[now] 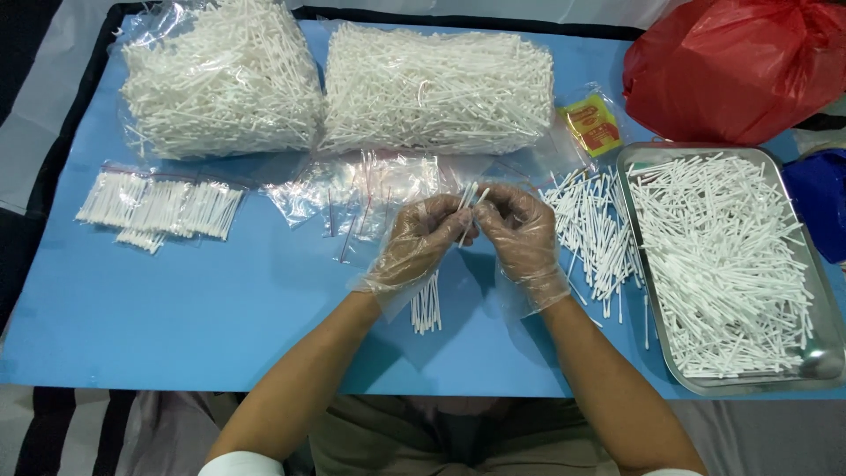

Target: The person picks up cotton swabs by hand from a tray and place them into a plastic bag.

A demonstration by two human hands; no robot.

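A blue counter (176, 317) carried two big clear bags of white swabs (220, 79) along its far edge, small filled packets (159, 209) at the left, empty clear sleeves (370, 189) mid-counter, a loose swab pile (595, 234), a steel tray (815, 291) at the right, and a red bag (731, 70) in the far right corner.
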